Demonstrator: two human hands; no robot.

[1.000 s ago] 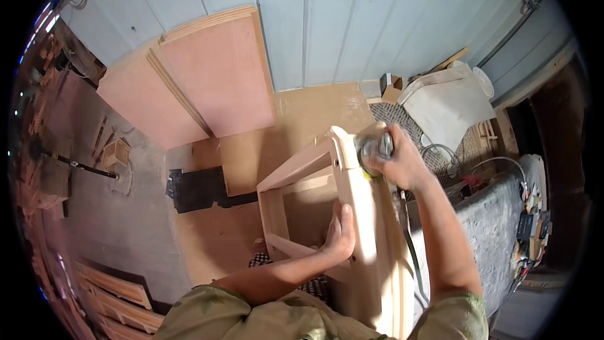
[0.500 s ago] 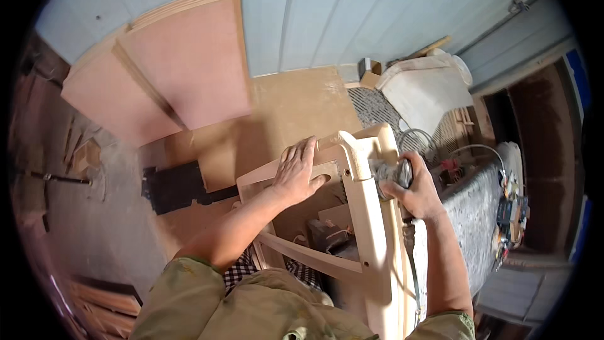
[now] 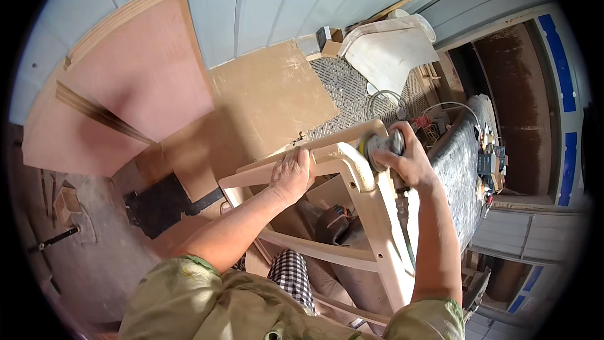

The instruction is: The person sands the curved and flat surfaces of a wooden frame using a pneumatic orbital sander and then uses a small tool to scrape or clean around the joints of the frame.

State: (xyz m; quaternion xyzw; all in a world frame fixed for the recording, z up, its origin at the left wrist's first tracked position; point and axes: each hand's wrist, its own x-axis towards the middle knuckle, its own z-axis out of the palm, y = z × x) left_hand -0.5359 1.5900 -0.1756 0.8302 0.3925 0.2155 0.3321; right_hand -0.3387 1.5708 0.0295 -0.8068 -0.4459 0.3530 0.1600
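A pale wooden furniture frame (image 3: 367,217) with rounded corners and curved crossrails stands tilted in front of me. My left hand (image 3: 292,176) grips its top rail, the fingers folded over the far side and partly hidden. My right hand (image 3: 411,156) is closed round a small round sander (image 3: 381,149) whose pad lies against the frame's upper right corner. From the sander a hose (image 3: 404,220) runs down along the outer side of the frame. The pad's contact face is hidden.
Pink panels (image 3: 145,56) lean on the pale blue wall at the left. Brown board sheets (image 3: 270,88) lie beyond the frame. At the right is a dusty dark bench (image 3: 458,173) with small tools at its edge. A white curved panel (image 3: 393,53) stands behind.
The sander has moved from the outer side of the corner onto its upper edge. My left fingers, stretched out before, now curl over the rail. The view has shifted and the frame has tilted.
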